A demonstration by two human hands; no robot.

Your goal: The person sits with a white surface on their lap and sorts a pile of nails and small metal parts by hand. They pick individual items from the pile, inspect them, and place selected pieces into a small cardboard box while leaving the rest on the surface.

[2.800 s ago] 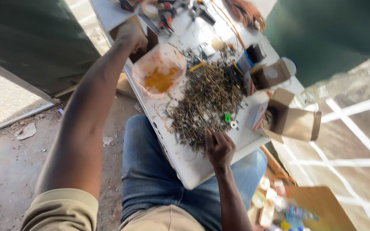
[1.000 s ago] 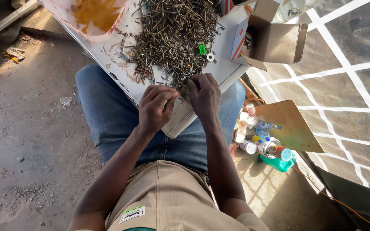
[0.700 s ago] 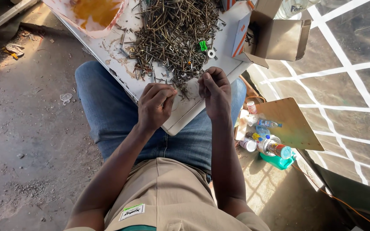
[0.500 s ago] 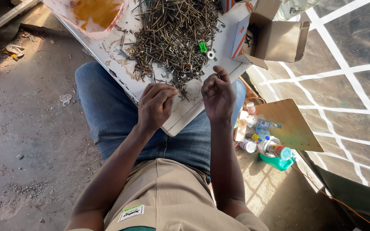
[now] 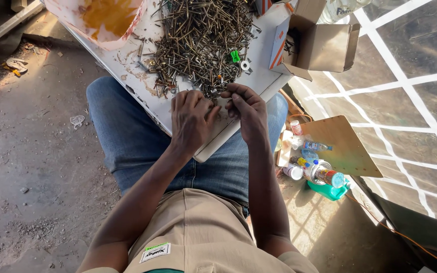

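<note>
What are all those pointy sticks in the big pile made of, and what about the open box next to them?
The heap of thin nails or screws looks like metal: dull grey-brown with small glints in the sun, some perhaps rusty. The open brown box looks like plain cardboard: matt, with folded flaps.

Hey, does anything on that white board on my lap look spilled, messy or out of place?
Yes. The board bears a loose tangled heap of nails, with strays scattered toward its left edge. A green plastic bit sits among them, and the tub is stained orange inside. Both hands rest at the heap's near edge.
</note>
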